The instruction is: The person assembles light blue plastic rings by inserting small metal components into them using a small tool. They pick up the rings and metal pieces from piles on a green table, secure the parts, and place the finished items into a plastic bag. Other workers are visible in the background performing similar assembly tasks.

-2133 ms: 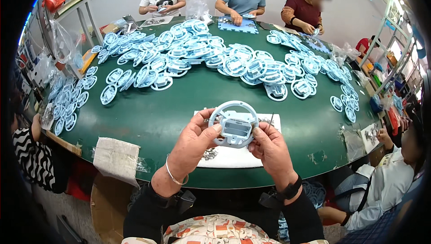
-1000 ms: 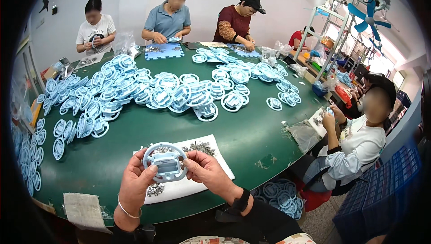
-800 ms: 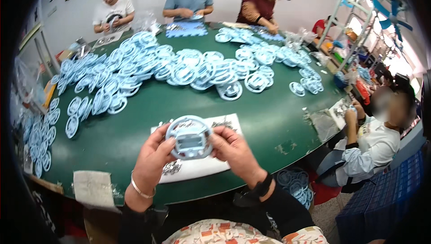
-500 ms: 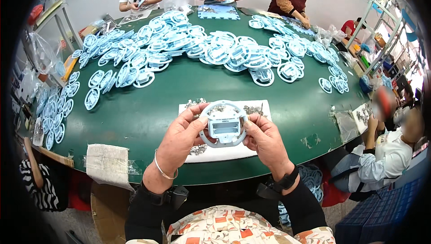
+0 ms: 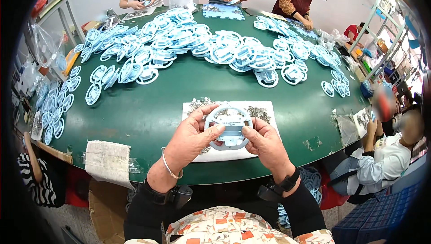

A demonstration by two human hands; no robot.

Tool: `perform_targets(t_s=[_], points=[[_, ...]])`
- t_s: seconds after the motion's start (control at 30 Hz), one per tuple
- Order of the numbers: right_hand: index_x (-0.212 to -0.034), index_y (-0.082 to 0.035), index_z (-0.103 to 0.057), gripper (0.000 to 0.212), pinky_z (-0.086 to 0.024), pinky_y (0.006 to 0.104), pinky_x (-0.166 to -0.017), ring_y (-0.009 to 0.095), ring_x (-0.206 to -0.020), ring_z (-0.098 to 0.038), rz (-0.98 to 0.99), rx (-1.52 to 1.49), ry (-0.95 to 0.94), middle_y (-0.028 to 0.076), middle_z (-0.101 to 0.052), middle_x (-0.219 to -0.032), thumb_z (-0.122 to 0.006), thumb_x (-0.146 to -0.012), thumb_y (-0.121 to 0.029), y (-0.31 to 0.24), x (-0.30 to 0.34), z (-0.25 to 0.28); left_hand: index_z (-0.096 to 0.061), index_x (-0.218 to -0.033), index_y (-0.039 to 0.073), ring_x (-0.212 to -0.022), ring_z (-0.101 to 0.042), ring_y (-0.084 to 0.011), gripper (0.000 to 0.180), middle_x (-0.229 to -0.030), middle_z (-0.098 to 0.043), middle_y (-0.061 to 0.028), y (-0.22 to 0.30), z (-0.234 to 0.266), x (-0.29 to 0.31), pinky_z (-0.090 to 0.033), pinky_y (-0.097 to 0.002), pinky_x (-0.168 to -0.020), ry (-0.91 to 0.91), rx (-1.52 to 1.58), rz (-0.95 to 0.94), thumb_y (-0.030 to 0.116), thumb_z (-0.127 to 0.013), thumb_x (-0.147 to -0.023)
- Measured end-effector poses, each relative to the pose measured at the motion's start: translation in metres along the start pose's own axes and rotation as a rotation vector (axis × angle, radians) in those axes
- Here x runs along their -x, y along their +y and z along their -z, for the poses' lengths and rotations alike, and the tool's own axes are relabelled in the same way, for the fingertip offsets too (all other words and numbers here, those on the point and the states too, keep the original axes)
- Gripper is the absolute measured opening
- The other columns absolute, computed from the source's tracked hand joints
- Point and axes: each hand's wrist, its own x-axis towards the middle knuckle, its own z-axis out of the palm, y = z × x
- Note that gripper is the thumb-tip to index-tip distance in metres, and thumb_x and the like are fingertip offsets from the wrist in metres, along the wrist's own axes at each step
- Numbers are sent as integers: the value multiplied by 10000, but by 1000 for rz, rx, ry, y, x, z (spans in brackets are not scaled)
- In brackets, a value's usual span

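Note:
A light blue plastic toy steering wheel (image 5: 232, 130) is held up in front of me, its boxy middle part toward me. My left hand (image 5: 185, 140) grips its left side, thumb pressed on the middle part and fingers behind the rim. My right hand (image 5: 267, 147) grips the right side, the thumb near the box's edge; a thin dark sliver stands up beside its index finger, too small to name. Beneath the hands lies a white pad (image 5: 223, 155) with small metal pieces (image 5: 262, 114) heaped on it, partly hidden by the wheel.
Many similar blue wheels (image 5: 224, 49) are piled across the green table (image 5: 148, 118). A whitish cloth (image 5: 107, 161) hangs over the front edge at left. Co-workers sit along the far side, one person (image 5: 381, 154) at right. A blue mat (image 5: 223, 11) lies at the back.
The wheel has tipped, so its rectangular recess no longer faces me squarely. My left thumb has moved inward onto the middle part; the right thumb has slid lower. The whole view has shifted slightly.

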Motion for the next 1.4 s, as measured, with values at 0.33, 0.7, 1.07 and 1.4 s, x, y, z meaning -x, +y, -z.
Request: perform_targets(t_s=[0.33, 0.7, 1.07, 1.4], points=[[-991, -44, -599, 209, -291, 152, -462, -6, -550, -410, 5, -16, 48, -39, -551, -769, -648, -991, -247, 6, -4, 0, -427, -1452, -12, -980, -650, -139, 516, -1272, -594, -105, -2, 5, -2, -589, -284, -787, 9, 0, 32, 116, -587, -979], [-1080, -32, -612, 181, -327, 157, -464, 15, -603, -518, 52, -6, 65, 11, -635, -854, -555, -1041, -199, 8, -3, 12, -419, -1467, 5, -959, -654, -152, 518, -1294, -582, -115, 2, 3, -1, -577, -272, -776, 2, -41, 37, 127, -560, -984], [-1114, -24, -612, 217, -348, 157, -481, 25, -630, -547, 53, 12, 77, 23, -658, -886, -576, -1032, -221, 2, 1, 15, -381, -1464, -17, -935, -660, -138, 560, -1157, -652, -96, -1, 1, -3, -554, -278, -787, -5, -11, 40, 107, -621, -974], [-1138, -29, -604, 245, -371, 172, -517, 47, -626, -556, 21, -17, 45, 30, -640, -784, -589, -1028, -248, 1, 1, 18, -404, -1451, 13, -967, -660, -148, 529, -1210, -641, -106, 6, 3, 3, -568, -297, -823, -16, -26, 62, 56, -613, -967]])
